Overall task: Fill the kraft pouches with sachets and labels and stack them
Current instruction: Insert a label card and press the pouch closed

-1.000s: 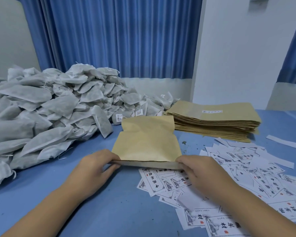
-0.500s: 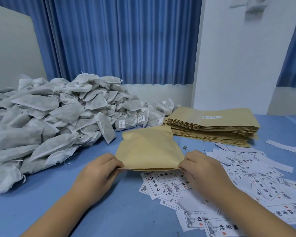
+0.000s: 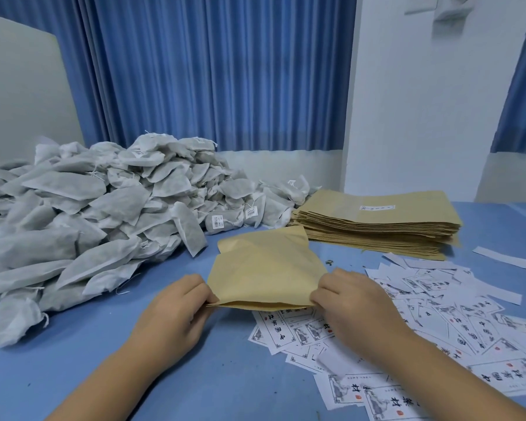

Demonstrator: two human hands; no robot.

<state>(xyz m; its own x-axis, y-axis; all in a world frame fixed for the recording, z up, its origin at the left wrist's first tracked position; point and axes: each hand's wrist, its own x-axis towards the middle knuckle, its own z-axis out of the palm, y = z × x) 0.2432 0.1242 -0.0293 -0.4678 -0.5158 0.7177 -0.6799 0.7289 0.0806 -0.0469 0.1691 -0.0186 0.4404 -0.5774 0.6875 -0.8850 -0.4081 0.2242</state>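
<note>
- Change: one second ago the near edge of the kraft pouch (image 3: 264, 268) ran flat and straight between the two grips. It now bows, and the mouth has parted into a narrow slit. The grips have drawn closer together, pressing the side seams inward.
- Meaning: the pouch-opening step appears to be under way. No sachet or label is visible inside, so filling is judged not yet begun.
- Grip state: the left grip (image 3: 173, 308) pinches the near-left corner of the pouch. The right grip (image 3: 349, 302) pinches the near-right corner. The fingers of both are curled onto the paper.
- Location: the pouch sits at mid-bench with its mouth toward the person. Its near edge overhangs the nearest labels (image 3: 438, 308).
- Left side: the sachet heap (image 3: 88, 214) lies well apart from the left grip, with bare blue bench (image 3: 73, 360) between them. This is the open lane for a reach.
- Right side: loose labels lie under and beside the right grip, so a sliding move there could scatter them.
- Far side: the pouch stack (image 3: 377, 220) lies just beyond the pouch's far-right corner. Whether its pouches are filled cannot be told.
- Next move, as a judgement: one grip must release to fetch a sachet while the other keeps the mouth parted.
</note>
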